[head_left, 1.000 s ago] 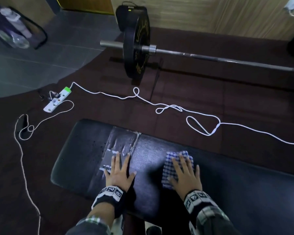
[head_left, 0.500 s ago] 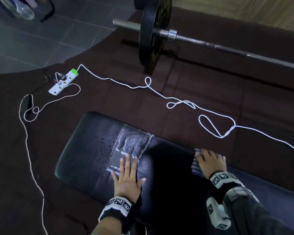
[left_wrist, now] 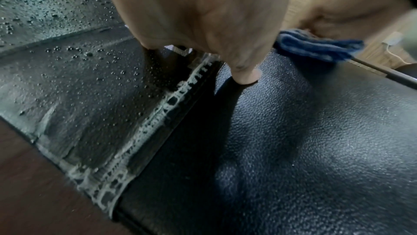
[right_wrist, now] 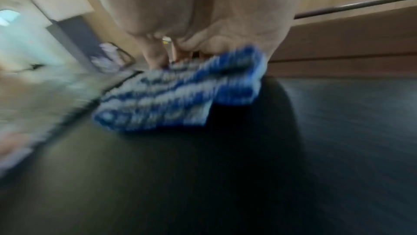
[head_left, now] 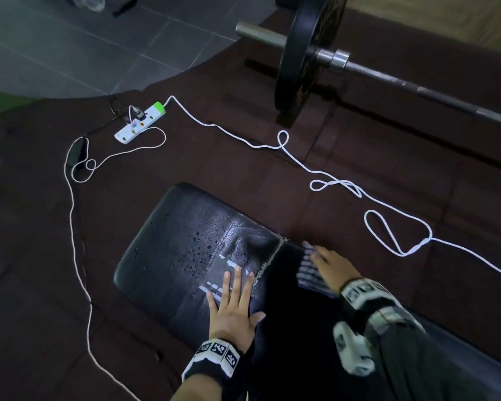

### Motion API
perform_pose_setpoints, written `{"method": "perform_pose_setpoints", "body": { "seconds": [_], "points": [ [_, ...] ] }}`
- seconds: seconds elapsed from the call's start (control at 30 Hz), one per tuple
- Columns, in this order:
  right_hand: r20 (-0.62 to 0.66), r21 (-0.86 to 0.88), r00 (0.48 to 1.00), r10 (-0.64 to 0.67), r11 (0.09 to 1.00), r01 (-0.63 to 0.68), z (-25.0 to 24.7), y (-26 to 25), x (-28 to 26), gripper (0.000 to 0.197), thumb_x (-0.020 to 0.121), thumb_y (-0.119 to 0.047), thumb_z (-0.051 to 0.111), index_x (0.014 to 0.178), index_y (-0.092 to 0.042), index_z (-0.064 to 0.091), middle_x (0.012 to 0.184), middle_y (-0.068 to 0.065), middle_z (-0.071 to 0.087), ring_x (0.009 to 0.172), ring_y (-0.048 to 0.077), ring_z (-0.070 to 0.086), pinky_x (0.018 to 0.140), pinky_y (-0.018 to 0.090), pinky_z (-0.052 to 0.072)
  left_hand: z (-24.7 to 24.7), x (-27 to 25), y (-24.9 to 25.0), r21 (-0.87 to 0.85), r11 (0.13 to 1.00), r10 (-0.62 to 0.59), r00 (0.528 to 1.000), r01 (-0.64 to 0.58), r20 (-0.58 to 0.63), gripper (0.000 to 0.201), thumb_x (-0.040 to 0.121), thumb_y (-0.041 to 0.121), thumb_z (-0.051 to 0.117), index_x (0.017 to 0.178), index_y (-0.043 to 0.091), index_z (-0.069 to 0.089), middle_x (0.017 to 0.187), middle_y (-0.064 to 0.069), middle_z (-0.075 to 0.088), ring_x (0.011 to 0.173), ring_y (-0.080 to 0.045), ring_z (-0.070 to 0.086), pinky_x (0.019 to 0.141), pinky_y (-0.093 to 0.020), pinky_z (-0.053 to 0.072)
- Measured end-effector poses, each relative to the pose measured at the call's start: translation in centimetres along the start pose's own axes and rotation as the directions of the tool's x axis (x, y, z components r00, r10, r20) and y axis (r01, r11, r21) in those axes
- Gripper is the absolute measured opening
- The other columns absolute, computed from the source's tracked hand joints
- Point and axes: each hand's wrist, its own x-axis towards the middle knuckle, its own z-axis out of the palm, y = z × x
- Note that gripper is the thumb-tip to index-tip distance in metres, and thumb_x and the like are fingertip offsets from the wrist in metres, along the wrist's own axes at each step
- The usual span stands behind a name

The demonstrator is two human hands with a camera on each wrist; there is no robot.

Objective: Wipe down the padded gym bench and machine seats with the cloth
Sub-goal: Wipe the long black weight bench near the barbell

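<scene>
The black padded bench (head_left: pixel 168 256) runs from centre to lower right, with water droplets and a taped, worn patch (head_left: pixel 243 256) near its left end. My left hand (head_left: pixel 233 299) lies flat on that patch with its fingers spread; the left wrist view shows the thumb (left_wrist: pixel 244 76) on the pad. My right hand (head_left: pixel 327 266) presses the folded blue-and-white checked cloth (head_left: pixel 308 270) flat on the bench, just right of the tape seam. The right wrist view shows the cloth (right_wrist: pixel 180 96) blurred under the fingers (right_wrist: pixel 155 57).
A white cord (head_left: pixel 344 183) snakes over the dark rubber floor behind the bench to a power strip (head_left: pixel 141 123). A barbell (head_left: pixel 417 85) with a black plate (head_left: pixel 304 56) lies beyond. More cord (head_left: pixel 75 227) runs down the left side.
My right hand slid the cloth along the bench, first to the right and now back left toward the tape seam. The left hand stays flat on the taped patch. The head view moved closer.
</scene>
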Motion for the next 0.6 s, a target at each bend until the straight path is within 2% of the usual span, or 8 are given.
{"method": "perform_pose_setpoints", "body": {
  "seconds": [0.07, 0.1, 0.17, 0.23, 0.3, 0.4, 0.5, 0.6],
  "points": [
    [0.004, 0.002, 0.996, 0.088, 0.996, -0.088, -1.0, 3.7, -1.6, 0.037, 0.098, -0.037, 0.029, 0.129, -0.032, 0.050, 0.131, 0.012, 0.055, 0.118, 0.033, 0.052, 0.099, 0.035, 0.038, -0.3, 0.0, 0.1, 0.015, 1.000, 0.013, 1.000, -0.013, -0.010, 0.085, 0.080, 0.062, 0.031, 0.152, 0.019, 0.017, 0.156, -0.007, 0.022, 0.143, -0.027, 0.015, 0.097, -0.063, 0.032],
    [0.001, -0.001, 0.990, 0.141, 0.990, -0.141, -1.4, 5.3, -2.5, 0.038, 0.098, -0.038, 0.027, 0.126, -0.031, 0.052, 0.130, 0.012, 0.055, 0.117, 0.032, 0.052, 0.099, 0.035, 0.038, -0.2, 0.1, 0.1, 0.020, 1.000, 0.022, 1.000, -0.021, -0.021, 0.085, 0.080, 0.062, 0.031, 0.152, 0.018, 0.017, 0.157, -0.007, 0.022, 0.143, -0.027, 0.015, 0.100, -0.064, 0.031],
    [-0.008, 0.012, 0.971, 0.237, 0.971, -0.237, -1.8, 6.8, -3.5, 0.041, 0.098, -0.043, 0.025, 0.124, -0.030, 0.054, 0.130, 0.012, 0.056, 0.117, 0.033, 0.051, 0.100, 0.036, 0.036, -0.1, -0.1, 0.1, 0.028, 0.999, 0.027, 1.000, -0.026, -0.010, 0.086, 0.081, 0.062, 0.030, 0.153, 0.019, 0.014, 0.158, -0.006, 0.019, 0.144, -0.027, 0.013, 0.109, -0.064, 0.021],
    [-0.038, -0.030, 0.961, 0.274, 0.961, -0.275, -1.7, 6.1, -3.5, 0.045, 0.096, -0.049, 0.024, 0.123, -0.031, 0.054, 0.130, 0.012, 0.055, 0.116, 0.034, 0.051, 0.100, 0.037, 0.037, -0.1, -0.2, 0.0, 0.019, 0.999, 0.032, 0.999, -0.032, -0.003, 0.086, 0.081, 0.062, 0.030, 0.153, 0.019, 0.011, 0.158, -0.007, 0.020, 0.144, -0.027, 0.012, 0.108, -0.058, 0.008],
    [-0.072, -0.097, 0.968, 0.242, 0.964, -0.249, -1.2, 3.7, -2.8, 0.051, 0.093, -0.057, 0.022, 0.122, -0.030, 0.054, 0.129, 0.009, 0.055, 0.115, 0.035, 0.051, 0.100, 0.038, 0.037, -0.2, -0.3, 0.1, 0.001, 1.000, 0.027, 0.999, -0.027, 0.021, 0.085, 0.081, 0.062, 0.029, 0.153, 0.019, 0.012, 0.157, -0.007, 0.024, 0.145, -0.027, 0.011, 0.107, -0.056, 0.005],
    [-0.109, -0.099, 0.987, 0.119, 0.987, -0.130, 0.2, -1.3, -1.0, 0.052, 0.089, -0.065, 0.029, 0.120, -0.032, 0.054, 0.127, 0.008, 0.056, 0.114, 0.036, 0.052, 0.101, 0.040, 0.038, -0.4, -0.3, 0.3, -0.017, 0.999, 0.032, 0.999, -0.031, 0.032, 0.085, 0.080, 0.062, 0.029, 0.153, 0.019, 0.014, 0.157, -0.007, 0.022, 0.144, -0.027, 0.012, 0.108, -0.056, 0.005],
    [-0.105, -0.095, 0.994, 0.002, 0.995, -0.012, 1.5, -5.3, 1.1, 0.048, 0.086, -0.063, 0.036, 0.123, -0.035, 0.051, 0.129, 0.008, 0.055, 0.116, 0.036, 0.050, 0.102, 0.042, 0.037, -0.4, -0.3, 0.2, -0.044, 0.998, 0.041, 0.999, -0.039, 0.027, 0.085, 0.079, 0.062, 0.030, 0.152, 0.020, 0.016, 0.158, -0.006, 0.018, 0.144, -0.026, 0.012, 0.108, -0.056, 0.005],
    [-0.085, -0.111, 0.994, -0.063, 0.992, 0.053, 1.8, -5.6, 2.0, 0.051, 0.091, -0.054, 0.040, 0.137, -0.031, 0.041, 0.134, 0.008, 0.051, 0.122, 0.034, 0.046, 0.106, 0.042, 0.033, -0.5, -0.3, 0.0, -0.072, 0.997, 0.037, 0.999, -0.036, 0.005, 0.085, 0.080, 0.063, 0.031, 0.153, 0.022, 0.014, 0.158, -0.004, 0.019, 0.145, -0.024, 0.012, 0.108, -0.056, 0.006]
  ]
}}
